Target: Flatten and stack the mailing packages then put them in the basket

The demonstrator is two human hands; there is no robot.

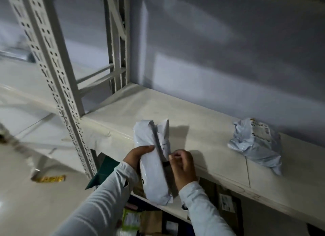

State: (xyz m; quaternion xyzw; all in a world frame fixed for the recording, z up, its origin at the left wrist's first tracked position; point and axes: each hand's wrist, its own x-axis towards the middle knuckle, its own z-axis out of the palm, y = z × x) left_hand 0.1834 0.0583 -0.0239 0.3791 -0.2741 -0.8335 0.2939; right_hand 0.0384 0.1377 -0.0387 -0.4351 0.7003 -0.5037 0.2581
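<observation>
I see both grips on one white plastic mailing package point(152, 163), folded lengthwise with a dark grey inner strip showing along its middle. It stands tilted over the front edge of the pale off-white shelf board point(202, 123), its upper end pointing toward 12 o'clock and its lower end hanging past the shelf edge toward 6 o'clock.

My left hand point(136, 156) wraps the package from its 9 o'clock side, fingers curled behind it and the thumb pressed across the front near the dark strip. My right hand point(182, 164) sits at the package's 3 o'clock side, fingers curled and pinching the edge of the fold beside the dark strip. Both wrists wear light grey long sleeves.

A second package, a crumpled pale grey plastic mailing bag with a printed label point(257, 144), lies on the same shelf board well apart, at about 3 o'clock from the held one, close to the grey back wall point(228, 51).

At 10 o'clock stands the cream perforated steel upright of the shelving rack point(52, 68). Below the shelf, at 6 o'clock, I make out brown cardboard boxes point(153, 221) and a dark green folded item point(105, 169) at 8 o'clock, beside the left sleeve. The picture is dim and slightly blurred, so the print on the label is unreadable.
</observation>
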